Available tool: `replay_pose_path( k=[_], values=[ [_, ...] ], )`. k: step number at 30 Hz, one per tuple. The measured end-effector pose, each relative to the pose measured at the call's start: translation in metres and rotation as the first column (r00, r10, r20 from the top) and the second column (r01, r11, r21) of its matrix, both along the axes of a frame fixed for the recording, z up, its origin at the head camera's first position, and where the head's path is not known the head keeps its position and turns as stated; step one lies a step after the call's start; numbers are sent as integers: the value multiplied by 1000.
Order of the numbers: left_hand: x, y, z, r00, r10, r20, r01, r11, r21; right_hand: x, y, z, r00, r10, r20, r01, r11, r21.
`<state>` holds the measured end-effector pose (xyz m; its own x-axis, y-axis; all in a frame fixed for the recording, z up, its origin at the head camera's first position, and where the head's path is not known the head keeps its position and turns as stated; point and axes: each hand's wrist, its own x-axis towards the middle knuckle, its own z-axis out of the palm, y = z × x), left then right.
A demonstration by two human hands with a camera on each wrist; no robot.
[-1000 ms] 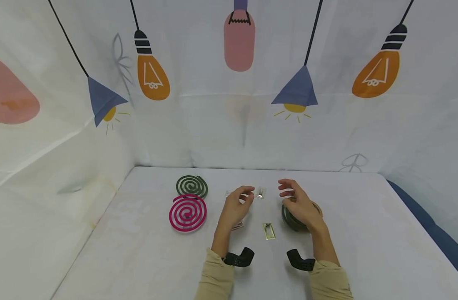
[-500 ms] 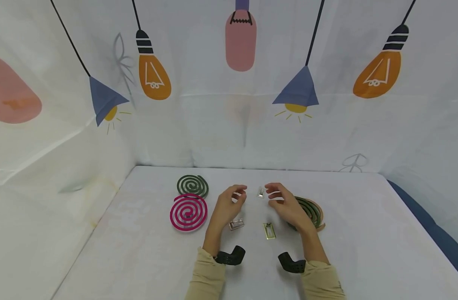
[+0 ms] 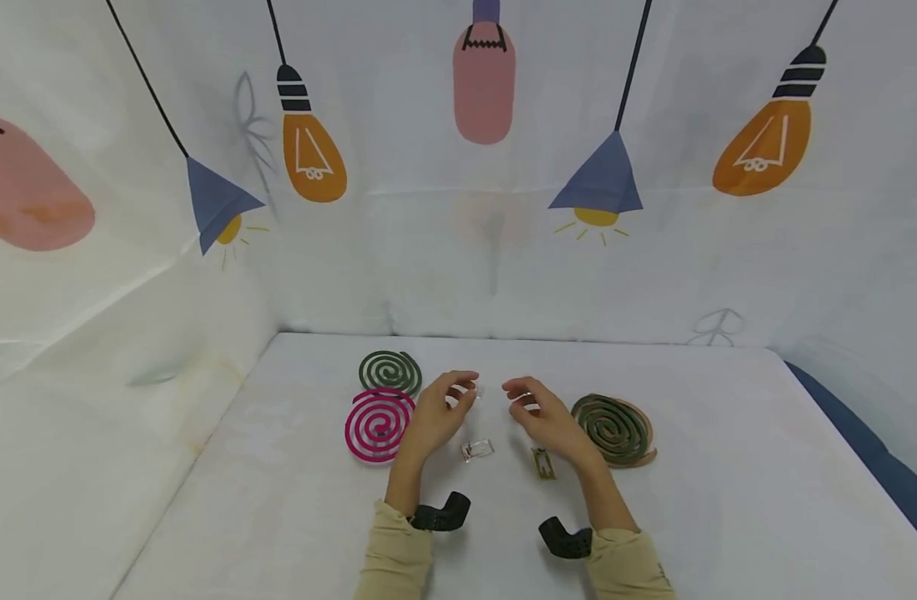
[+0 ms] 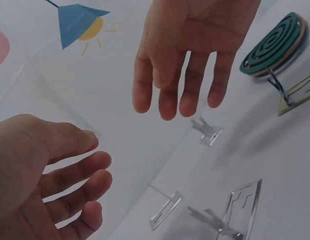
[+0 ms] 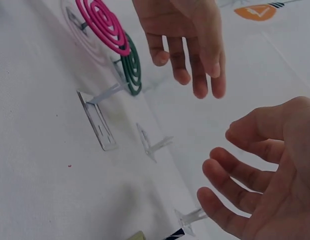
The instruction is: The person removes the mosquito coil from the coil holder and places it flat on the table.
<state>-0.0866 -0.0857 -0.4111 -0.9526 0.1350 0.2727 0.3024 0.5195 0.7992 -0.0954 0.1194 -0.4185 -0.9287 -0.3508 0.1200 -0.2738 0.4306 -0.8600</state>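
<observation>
In the head view my left hand (image 3: 432,421) hovers above the table, just right of a pink mosquito coil (image 3: 381,427) and a dark green coil (image 3: 389,372). My right hand (image 3: 552,423) is held facing it, a gap between them. Both have loosely bent fingers and hold nothing. Below them lie a silver metal coil stand (image 3: 477,450) and a gold one (image 3: 543,463), the latter partly under the right wrist. Smaller silver stands (image 4: 207,132) lie farther back in the left wrist view. In the right wrist view the pink coil (image 5: 101,19) appears raised on its stand.
A green coil (image 3: 611,428) lies over a brown coil (image 3: 650,457) to the right of my right hand. The white table (image 3: 278,500) meets a cloth backdrop (image 3: 428,267) printed with lamps. Black wrist mounts (image 3: 443,512) sit on both forearms.
Both hands have moved left across the table, staying apart. The right hand no longer covers the green and brown coils. No coil or stand has been picked up.
</observation>
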Motion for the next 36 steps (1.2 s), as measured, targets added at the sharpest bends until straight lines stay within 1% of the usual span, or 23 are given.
replay_pose_path(
  k=[1, 6, 12, 17, 19, 20, 21, 24, 26, 27, 28, 31, 34, 36],
  values=[
    [0, -3, 1, 1000, 4, -7, -4, 1000, -2, 0, -2, 0, 1000, 3, 1, -3, 1000, 0],
    [0, -21, 2, 999, 51, 15, -51, 999, -14, 4, -11, 0, 1000, 20, 14, -20, 1000, 5],
    [5, -45, 3, 996, 89, 9, -89, 996, -12, 8, -23, -1, 998, 63, 18, -63, 998, 1],
    [9, -54, 4, 993, 114, 25, -114, 993, -16, 10, -32, -1, 996, 85, 25, -85, 996, -13],
    [10, -55, 5, 992, 120, 38, -119, 993, -19, 12, -36, -1, 996, 80, 31, -80, 997, -18],
    [11, -55, 4, 991, 123, 42, -123, 992, -21, 15, -39, 5, 996, 81, 38, -80, 997, -20],
    [11, -56, 4, 991, 126, 47, -125, 992, -20, 17, -41, 7, 996, 79, 43, -78, 997, -20],
    [13, -60, 4, 989, 133, 60, -133, 991, -13, 18, -47, 6, 995, 86, 47, -85, 996, -23],
    [13, -65, 3, 989, 136, 55, -136, 991, -4, 18, -50, 5, 993, 109, 43, -108, 994, -25],
    [14, -67, 3, 989, 138, 55, -138, 990, 1, 15, -51, 0, 992, 116, 41, -115, 993, -26],
    [14, -70, 3, 989, 140, 55, -141, 990, 7, 14, -53, -1, 991, 128, 38, -127, 991, -30],
    [15, -79, 0, 988, 147, 47, -148, 989, 25, 15, -58, -1, 988, 147, 48, -145, 989, -37],
    [17, -89, -3, 985, 166, 45, -168, 985, 43, 17, -64, -2, 985, 157, 69, -154, 987, -47],
    [19, -96, -4, 981, 189, 39, -191, 981, 46, 18, -69, -3, 984, 162, 80, -158, 986, -53]
  ],
)
